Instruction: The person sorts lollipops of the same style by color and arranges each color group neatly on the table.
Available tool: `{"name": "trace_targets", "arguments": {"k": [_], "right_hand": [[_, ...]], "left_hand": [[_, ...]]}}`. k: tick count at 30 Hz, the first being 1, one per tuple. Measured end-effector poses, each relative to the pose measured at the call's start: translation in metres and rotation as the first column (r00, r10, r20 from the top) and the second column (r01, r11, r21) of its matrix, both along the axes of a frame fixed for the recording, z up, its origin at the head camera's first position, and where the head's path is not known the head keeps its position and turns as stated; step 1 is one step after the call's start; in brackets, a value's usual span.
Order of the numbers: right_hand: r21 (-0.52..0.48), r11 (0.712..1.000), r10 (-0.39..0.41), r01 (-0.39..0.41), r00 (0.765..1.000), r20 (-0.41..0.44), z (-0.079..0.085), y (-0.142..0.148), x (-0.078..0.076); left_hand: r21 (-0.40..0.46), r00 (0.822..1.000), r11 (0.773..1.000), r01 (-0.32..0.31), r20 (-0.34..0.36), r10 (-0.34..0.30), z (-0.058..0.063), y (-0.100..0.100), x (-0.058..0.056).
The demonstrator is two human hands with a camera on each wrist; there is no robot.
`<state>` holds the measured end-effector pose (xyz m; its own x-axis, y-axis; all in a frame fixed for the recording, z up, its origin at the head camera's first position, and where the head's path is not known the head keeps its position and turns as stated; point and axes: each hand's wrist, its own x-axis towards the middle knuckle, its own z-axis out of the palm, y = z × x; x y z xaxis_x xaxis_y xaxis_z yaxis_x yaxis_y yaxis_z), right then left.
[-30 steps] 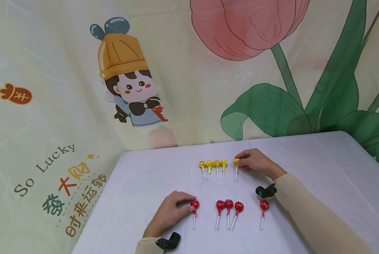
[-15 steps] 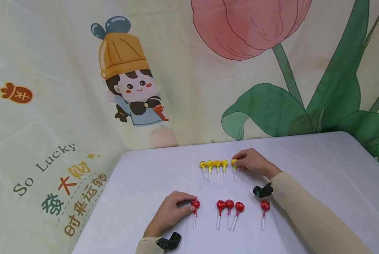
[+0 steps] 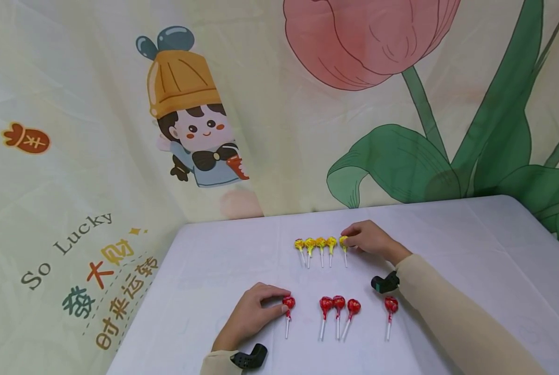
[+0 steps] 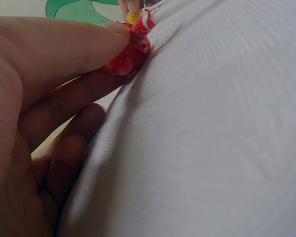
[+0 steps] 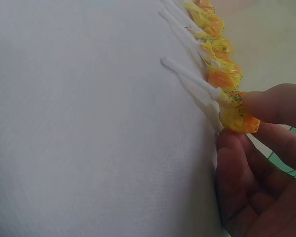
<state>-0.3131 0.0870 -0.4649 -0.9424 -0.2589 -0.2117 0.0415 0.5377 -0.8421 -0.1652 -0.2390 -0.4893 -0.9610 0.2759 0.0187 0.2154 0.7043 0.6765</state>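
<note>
My left hand [image 3: 253, 312] pinches the wrapped head of a red lollipop [image 3: 288, 302] between thumb and fingers, its white stick pointing toward me. In the left wrist view the thumb lies over the red wrapper [image 4: 130, 54]. Farther back, my right hand [image 3: 372, 241] pinches a yellow lollipop [image 3: 343, 241] by its head. That lollipop is at the right end of a row of yellow lollipops [image 3: 320, 243], with a small gap beside its neighbour. In the right wrist view, thumb and fingertips grip its yellow wrapper [image 5: 234, 116], with the white stick pointing away from the palm.
Three red lollipops [image 3: 339, 303] lie close together between the hands, nearer the front. Another red lollipop [image 3: 390, 305] lies apart at the right, beside the right forearm. A white cloth covers the table [image 3: 214, 260]; a printed curtain [image 3: 279, 130] hangs behind it.
My right hand has slid the yellow lollipop slightly left, narrowing the gap to the yellow row. The left hand and the red lollipops have stayed in place.
</note>
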Motion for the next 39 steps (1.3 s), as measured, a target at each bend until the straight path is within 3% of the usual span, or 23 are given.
{"name": "trace_targets", "arguments": {"k": [39], "right_hand": [[0.044, 0.999, 0.024, -0.021, 0.998, -0.063, -0.0053, 0.0009, 0.001]], "left_hand": [[-0.009, 1.0, 1.0, 0.003, -0.015, -0.003, -0.0002, 0.0005, -0.0006]]}}
